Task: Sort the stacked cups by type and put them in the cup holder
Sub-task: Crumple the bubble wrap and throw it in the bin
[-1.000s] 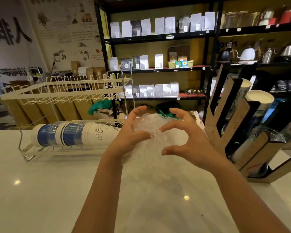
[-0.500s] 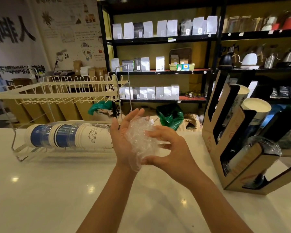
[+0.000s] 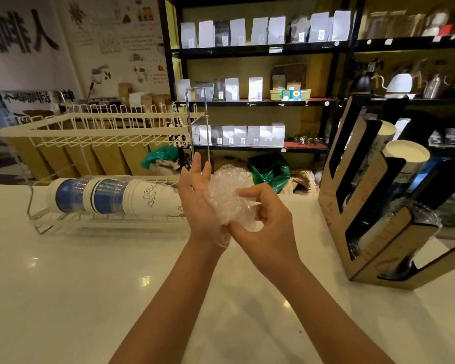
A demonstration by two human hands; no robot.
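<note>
Left hand flat, cradling crinkly clear plastic wad; right hand fingers curled, pinching it.

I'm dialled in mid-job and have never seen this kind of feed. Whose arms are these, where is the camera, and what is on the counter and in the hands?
There is no machine here: the two bare arms belong to a person, and the single wide-angle camera sits on that person's head, looking forward and down. That is why straight lines bend near the edges.

The left hand is held palm up with straight fingers, and a crumpled ball of clear plastic wrap rests against it. The right hand curls its fingers round that wrap.

On the white counter, to the left, a wire rack holds a stack of cups lying on its side: blue-banded ones, then white ones with a drawn pattern. To the right stands the brown cardboard cup holder, with cups already in its slanted slots. Behind are shop shelves.
</note>
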